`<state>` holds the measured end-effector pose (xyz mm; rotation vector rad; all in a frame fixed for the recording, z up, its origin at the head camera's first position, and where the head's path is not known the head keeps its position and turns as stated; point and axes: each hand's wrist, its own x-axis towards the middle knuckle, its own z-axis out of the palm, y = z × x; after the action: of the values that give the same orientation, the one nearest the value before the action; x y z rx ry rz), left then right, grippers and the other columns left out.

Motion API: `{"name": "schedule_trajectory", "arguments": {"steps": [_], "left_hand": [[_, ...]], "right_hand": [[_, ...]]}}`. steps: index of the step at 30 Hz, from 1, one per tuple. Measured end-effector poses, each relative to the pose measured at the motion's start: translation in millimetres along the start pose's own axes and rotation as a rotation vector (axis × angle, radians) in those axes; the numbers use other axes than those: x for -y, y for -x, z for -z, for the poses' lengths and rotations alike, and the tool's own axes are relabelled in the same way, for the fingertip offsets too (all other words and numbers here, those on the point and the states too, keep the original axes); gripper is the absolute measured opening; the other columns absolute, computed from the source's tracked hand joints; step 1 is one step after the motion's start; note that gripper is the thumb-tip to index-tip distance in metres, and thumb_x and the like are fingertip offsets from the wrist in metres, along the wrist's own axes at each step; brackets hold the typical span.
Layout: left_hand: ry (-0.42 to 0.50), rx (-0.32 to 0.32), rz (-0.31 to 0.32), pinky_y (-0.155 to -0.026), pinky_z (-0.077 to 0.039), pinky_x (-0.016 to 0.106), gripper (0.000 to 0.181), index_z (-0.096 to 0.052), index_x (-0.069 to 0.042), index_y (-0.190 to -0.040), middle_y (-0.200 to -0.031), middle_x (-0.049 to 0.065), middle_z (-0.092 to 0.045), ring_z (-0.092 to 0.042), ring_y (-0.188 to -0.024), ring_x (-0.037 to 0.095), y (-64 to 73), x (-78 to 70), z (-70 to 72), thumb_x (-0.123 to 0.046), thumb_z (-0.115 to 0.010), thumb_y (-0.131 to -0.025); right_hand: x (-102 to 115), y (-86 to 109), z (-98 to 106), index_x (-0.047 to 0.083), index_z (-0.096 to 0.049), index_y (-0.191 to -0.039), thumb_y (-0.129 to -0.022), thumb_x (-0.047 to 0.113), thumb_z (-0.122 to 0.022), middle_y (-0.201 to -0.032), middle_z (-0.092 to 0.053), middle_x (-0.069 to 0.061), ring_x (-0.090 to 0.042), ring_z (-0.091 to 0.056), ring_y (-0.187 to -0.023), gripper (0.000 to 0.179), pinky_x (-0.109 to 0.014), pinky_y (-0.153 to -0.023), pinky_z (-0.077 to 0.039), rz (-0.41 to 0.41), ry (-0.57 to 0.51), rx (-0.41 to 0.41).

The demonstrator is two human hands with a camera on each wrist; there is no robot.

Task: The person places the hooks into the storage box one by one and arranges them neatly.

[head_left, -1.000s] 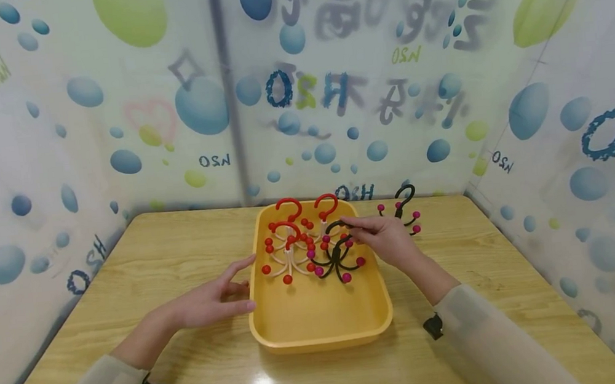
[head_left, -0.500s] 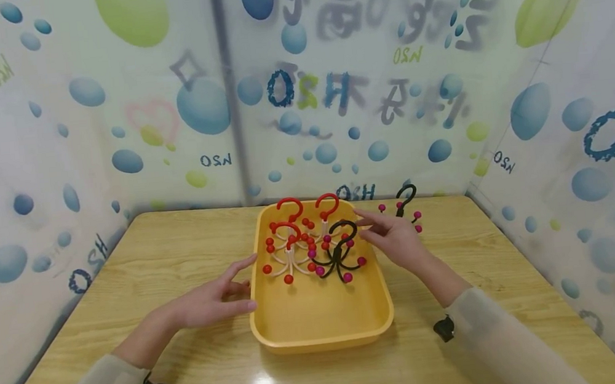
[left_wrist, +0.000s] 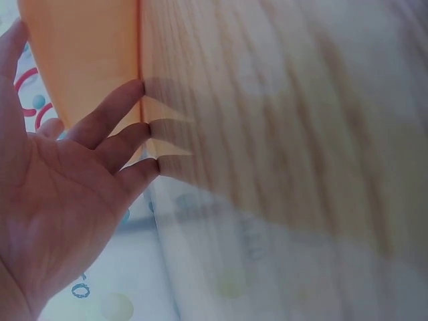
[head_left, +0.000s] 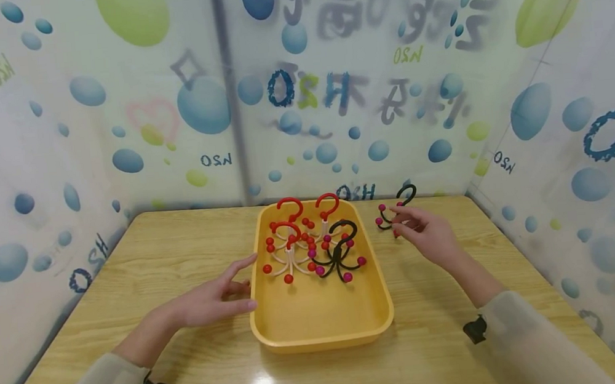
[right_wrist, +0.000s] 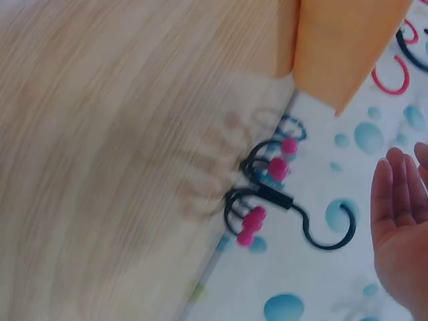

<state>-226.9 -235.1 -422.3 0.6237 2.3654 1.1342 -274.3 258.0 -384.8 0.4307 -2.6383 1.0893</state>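
A yellow tray [head_left: 320, 323] stands on the table. Inside are three white hook hangers with red hooks and red ball tips, the nearest hanger [head_left: 289, 254] at left. Beside it stands a black hook hanger [head_left: 337, 254] with magenta ball tips. My left hand [head_left: 212, 300] touches the tray's left side with fingers spread. Behind the tray's right side, a second black hanger [right_wrist: 274, 196] stands upright on the table, hook up. My right hand [head_left: 428, 236] is in front of it, fingers extended, partly covering it in the head view. The right wrist view shows the right hand [right_wrist: 404, 247] holding nothing.
The wooden table [head_left: 179, 247] runs back to a patterned curtain [head_left: 298, 94], with more curtain on both sides. Wood surface shows left and right of the tray and in front of it.
My right hand has let go of the black hanger in the tray and moved right, out over the table to the other black hanger. The left hand has stayed at the tray.
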Motion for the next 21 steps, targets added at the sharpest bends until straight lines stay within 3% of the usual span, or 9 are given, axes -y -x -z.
{"name": "schedule_trajectory", "arguments": {"steps": [13, 21], "left_hand": [[-0.012, -0.001, -0.007, -0.124, -0.042, 0.067, 0.097, -0.006, -0.034, -0.177, -0.164, 0.026, -0.053, -0.051, -0.155, 0.046, -0.6, 1.5, 0.2, -0.048, -0.071, -0.107], [-0.016, 0.003, -0.007, -0.124, -0.041, 0.068, 0.097, -0.006, -0.033, -0.177, -0.164, 0.026, -0.054, -0.051, -0.155, 0.046, -0.7, 1.3, 1.7, -0.048, -0.071, -0.107]], "right_hand": [[-39, -3.4, 38, 0.009, -0.061, -0.156, -0.114, 0.030, -0.063, -0.137, -0.074, -0.022, -0.039, -0.074, -0.111, 0.047, -0.020, -0.075, -0.056, -0.137, 0.083, -0.014], [-53, -23.3, 47, 0.012, -0.055, -0.162, -0.115, 0.034, -0.059, -0.150, -0.066, -0.024, -0.029, -0.074, -0.106, 0.051, -0.018, -0.072, -0.056, -0.180, 0.040, -0.025]]}}
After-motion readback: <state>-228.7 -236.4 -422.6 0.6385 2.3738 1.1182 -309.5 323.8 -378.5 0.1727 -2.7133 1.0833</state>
